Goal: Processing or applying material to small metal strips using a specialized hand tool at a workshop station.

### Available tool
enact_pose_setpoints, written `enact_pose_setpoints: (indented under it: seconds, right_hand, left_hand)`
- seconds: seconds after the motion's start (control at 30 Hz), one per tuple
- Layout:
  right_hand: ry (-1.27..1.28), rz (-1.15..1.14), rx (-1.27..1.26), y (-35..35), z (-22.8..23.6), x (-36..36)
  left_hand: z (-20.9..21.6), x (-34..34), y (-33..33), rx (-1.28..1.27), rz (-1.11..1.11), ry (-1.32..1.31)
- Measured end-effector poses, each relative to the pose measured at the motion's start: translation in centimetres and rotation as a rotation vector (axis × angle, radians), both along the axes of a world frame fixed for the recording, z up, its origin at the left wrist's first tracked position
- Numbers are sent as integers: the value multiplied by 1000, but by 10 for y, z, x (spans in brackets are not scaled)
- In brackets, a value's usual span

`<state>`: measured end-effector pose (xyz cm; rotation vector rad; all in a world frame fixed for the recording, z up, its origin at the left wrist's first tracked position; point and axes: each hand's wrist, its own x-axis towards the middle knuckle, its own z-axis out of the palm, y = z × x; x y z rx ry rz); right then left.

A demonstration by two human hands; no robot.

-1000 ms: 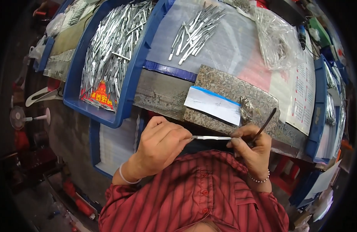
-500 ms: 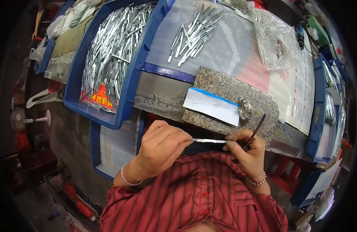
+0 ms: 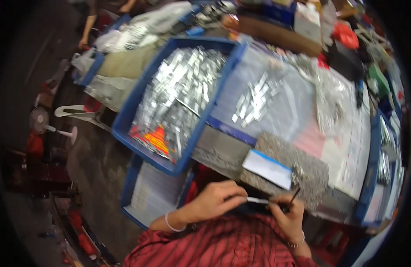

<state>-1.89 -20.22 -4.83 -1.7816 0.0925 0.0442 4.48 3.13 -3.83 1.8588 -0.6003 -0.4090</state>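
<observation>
My left hand (image 3: 218,201) pinches one end of a slim silver metal rod (image 3: 257,200). The other end lies between the fingers of my right hand (image 3: 289,218), so the rod spans level between both hands. A thin dark stick (image 3: 296,194) also sticks up from my right hand, its lower part hidden by the fingers. Just beyond the hands lies a speckled stone slab (image 3: 319,173). On it rest a white paper pad with a blue edge (image 3: 267,170) and a small heap of fine metal bits (image 3: 299,171). Motion blurs the view.
A blue tray (image 3: 145,153) full of similar silver rods stands at left, with another blue tray (image 3: 158,193) below it. Several rods (image 3: 259,100) lie on the plastic-covered bench. Clear plastic bags (image 3: 334,104) sit at right, beside a blue bin (image 3: 370,182).
The view has swung, so bench, trays and hands appear lower and further right, and more of the bench's far side shows. Both hands still hold the rod.
</observation>
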Motion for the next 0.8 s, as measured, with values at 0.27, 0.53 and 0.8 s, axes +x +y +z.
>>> enact_pose_setpoints:
  seconds: [0.27,0.53,0.8]
  right_hand:
    - [9,72,-22,12,1,6]
    - [27,130,-18,13,28,5]
    - [-13,6,-15,4,-3,-7]
  left_hand:
    - [-10,-16,13,-2,15,36]
    - [-6,-23,13,-46,32,-28]
    - [-12,-33,10,-87,47,10]
